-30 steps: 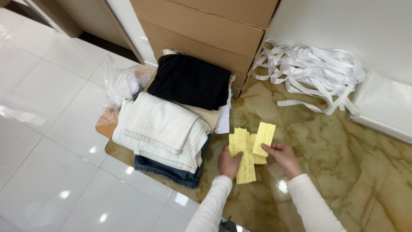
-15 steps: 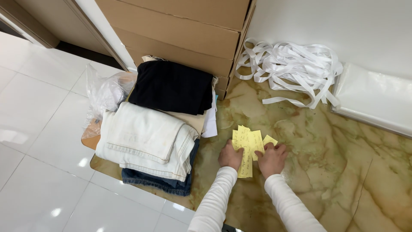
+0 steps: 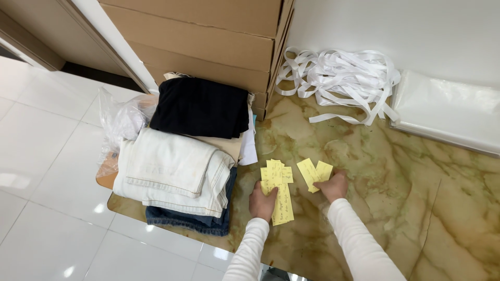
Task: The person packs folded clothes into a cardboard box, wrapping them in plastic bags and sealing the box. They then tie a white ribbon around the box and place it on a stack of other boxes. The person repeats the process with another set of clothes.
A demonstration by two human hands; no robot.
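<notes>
Hands (image 3: 263, 200) apart now, yellow slips (image 3: 277, 190) near jeans (image 3: 172, 177)

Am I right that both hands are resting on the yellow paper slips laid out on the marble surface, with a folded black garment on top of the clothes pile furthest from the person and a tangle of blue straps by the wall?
Nearly. The head view shows the straps are white, not blue. The rest holds: left hand and right hand on the yellow paper slips on the marble surface, black garment furthest away.
</notes>
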